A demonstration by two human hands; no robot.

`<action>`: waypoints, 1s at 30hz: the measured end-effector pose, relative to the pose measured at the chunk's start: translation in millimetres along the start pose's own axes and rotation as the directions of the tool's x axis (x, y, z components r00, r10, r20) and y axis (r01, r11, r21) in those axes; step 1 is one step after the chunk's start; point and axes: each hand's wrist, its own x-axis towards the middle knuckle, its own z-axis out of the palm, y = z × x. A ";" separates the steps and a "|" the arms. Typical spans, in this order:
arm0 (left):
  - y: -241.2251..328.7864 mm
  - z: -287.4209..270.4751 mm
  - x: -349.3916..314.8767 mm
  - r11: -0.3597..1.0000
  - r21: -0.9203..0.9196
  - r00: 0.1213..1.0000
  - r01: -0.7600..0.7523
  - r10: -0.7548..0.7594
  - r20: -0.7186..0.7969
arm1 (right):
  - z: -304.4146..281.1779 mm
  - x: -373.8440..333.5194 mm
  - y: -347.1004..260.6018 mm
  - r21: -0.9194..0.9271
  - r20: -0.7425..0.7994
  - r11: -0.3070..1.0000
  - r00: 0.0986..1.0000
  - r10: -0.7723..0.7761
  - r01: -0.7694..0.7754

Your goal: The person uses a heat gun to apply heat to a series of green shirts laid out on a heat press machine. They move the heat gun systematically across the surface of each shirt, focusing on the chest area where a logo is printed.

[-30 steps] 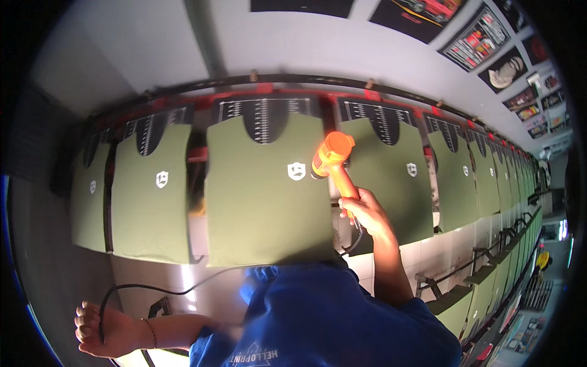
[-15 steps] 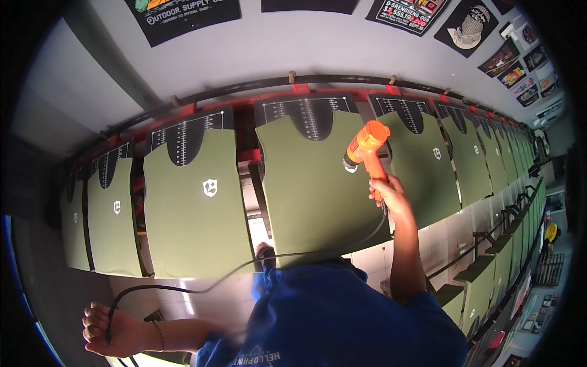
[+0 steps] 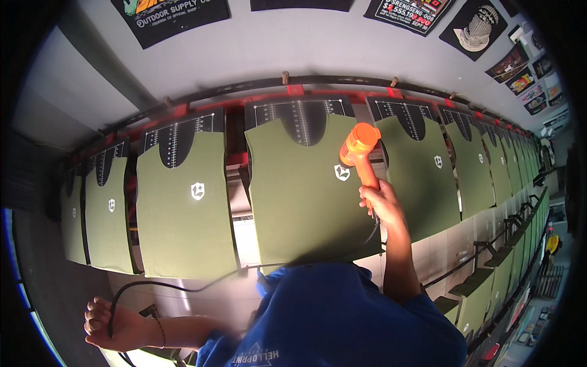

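Observation:
My right hand [image 3: 384, 205] is wrapped round the handle of an orange heat gun [image 3: 362, 147]. Its nozzle points down over a white shield print [image 3: 342, 174] on an olive-green shirt piece [image 3: 293, 196], partly covering the print. That piece lies flat on a black, ruler-marked printing board [image 3: 299, 113]. Out at the lower left, my left hand [image 3: 119, 323] has its fingers curled, with the heat gun's black cable [image 3: 162, 284] running through it. From there the cable stretches across my front to the gun's handle.
More olive pieces with the same print lie on boards to the left [image 3: 183, 220] and right [image 3: 422, 177]. A dark rail [image 3: 342, 79] runs along the far side by the wall. A second row of boards [image 3: 477, 284] stands at the right, past a tiled floor strip [image 3: 452, 241].
The heat gun and my right hand have shifted slightly left, and more of the white print shows beside the nozzle. The cable hangs lower near my body. My left hand stays about where it was.

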 end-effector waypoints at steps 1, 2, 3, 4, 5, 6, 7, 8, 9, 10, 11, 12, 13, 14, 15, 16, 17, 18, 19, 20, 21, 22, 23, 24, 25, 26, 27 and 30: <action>-0.7 2.9 0.0 1.000 0.007 1.000 0.007 -0.007 0.028 | -2.1 0.2 0.6 -0.021 0.017 1.000 1.000 -0.020 0.020; -2.0 6.0 0.2 1.000 0.015 1.000 0.005 -0.005 0.002 | -3.6 0.9 1.3 0.001 0.000 1.000 1.000 0.005 -0.005; -4.0 9.0 0.6 1.000 0.021 1.000 0.009 -0.009 0.009 | -7.8 0.7 1.5 0.030 0.009 0.999 0.999 0.031 -0.031; -6.1 12.5 1.5 1.000 0.015 0.999 0.021 -0.022 0.048 | -9.9 0.1 2.2 0.054 -0.004 0.997 0.998 0.064 -0.064; -10.1 15.7 1.8 0.999 0.038 1.000 0.003 -0.003 0.011 | -12.3 0.1 2.4 0.076 0.003 0.993 0.996 0.089 -0.089; -13.4 18.5 2.1 0.999 0.053 1.000 -0.010 0.010 0.004 | -14.0 -0.7 2.9 0.060 0.043 0.996 0.997 0.062 -0.065; -14.7 21.5 2.6 0.998 0.058 1.000 -0.008 0.007 0.018 | -12.5 -2.4 4.2 0.030 0.025 0.998 0.998 0.054 -0.055; -15.9 23.9 2.6 0.998 0.069 1.000 -0.014 0.015 -0.007 | -12.3 -4.0 4.8 -0.002 0.020 0.999 0.999 0.043 -0.043; -16.3 25.8 3.1 0.998 0.070 1.000 -0.004 0.005 -0.012 | -11.1 -5.9 5.4 -0.004 0.028 1.000 0.999 0.022 -0.022; -16.8 27.1 3.6 0.997 0.078 1.000 0.001 -0.001 -0.004 | -10.5 -7.4 5.6 0.022 -0.001 0.999 0.999 0.046 -0.046; -17.7 28.1 4.3 0.997 0.071 1.000 0.009 -0.009 -0.006 | -12.2 -8.8 4.8 0.062 0.023 0.997 0.998 0.055 -0.056; -18.8 28.3 5.0 0.997 0.070 1.000 0.013 -0.014 0.005 | -11.8 -10.4 4.9 0.103 0.034 0.993 0.998 0.052 -0.056; -19.5 28.3 5.3 0.997 0.076 0.999 0.010 -0.013 0.046 | -13.4 -10.7 4.0 0.086 0.016 0.991 0.995 0.098 -0.099; -20.0 27.7 5.8 0.997 0.075 1.000 0.005 -0.006 0.011 | -13.2 -11.8 4.2 0.072 0.055 0.994 0.995 0.084 -0.088; -20.9 27.0 5.9 0.997 0.081 1.000 -0.009 0.008 0.008 | -11.6 -12.7 5.0 0.044 0.036 0.996 0.996 0.076 -0.078; -21.7 25.9 5.8 0.997 0.077 1.000 -0.010 0.010 0.009 | -10.6 -13.7 5.7 0.020 0.031 0.998 0.998 0.058 -0.058; -20.8 24.7 5.9 0.997 0.073 1.000 0.004 -0.005 0.005 | -8.9 -14.5 6.8 -0.005 0.041 0.999 0.998 0.045 -0.045; -19.7 23.3 6.3 0.998 0.059 0.999 0.032 -0.033 0.008 | -7.4 -15.1 7.5 0.001 0.011 0.998 0.998 0.058 -0.058; -19.3 21.8 6.9 0.998 0.049 0.999 0.045 -0.046 0.018 | -7.5 -15.9 7.6 0.021 0.023 0.998 0.998 0.062 -0.063; -19.5 20.1 7.6 0.997 0.050 0.999 0.052 -0.052 0.004 | -6.3 -16.7 8.0 0.039 0.016 0.997 0.998 0.068 -0.068; -20.5 18.5 8.0 0.998 0.056 0.999 0.042 -0.042 -0.003 | -6.6 -18.1 7.6 0.044 0.007 0.995 0.996 0.087 -0.087; -20.9 17.1 8.7 0.997 0.067 0.999 0.039 -0.039 0.006 | -5.5 -19.5 7.7 0.027 0.034 0.996 0.996 0.088 -0.089; -20.9 16.0 10.0 0.998 0.058 1.000 0.023 -0.023 0.007 | -4.0 -21.0 7.5 0.003 0.014 0.996 0.996 0.085 -0.085; -21.1 15.2 11.6 0.999 0.052 1.000 0.013 -0.015 0.026 | -2.8 -22.7 7.2 -0.016 0.014 0.997 0.997 0.076 -0.076; -20.9 14.9 13.2 0.999 0.045 0.998 0.001 -0.004 0.058 | -2.2 -24.4 6.5 -0.010 0.032 0.998 0.997 0.065 -0.065; -20.7 15.1 14.5 1.000 0.023 1.000 0.020 -0.020 0.017 | -2.8 -25.7 5.5 -0.005 -0.002 0.997 0.997 0.083 -0.083; -20.0 15.9 15.6 0.999 0.001 0.999 0.037 -0.037 -0.010 | -4.0 -27.1 4.5 0.004 -0.001 0.995 0.995 0.100 -0.100; -16.4 20.9 16.1 0.999 0.031 0.999 0.043 -0.042 -0.030 | -5.6 -30.8 3.2 -0.041 -0.008 0.994 0.995 0.104 -0.104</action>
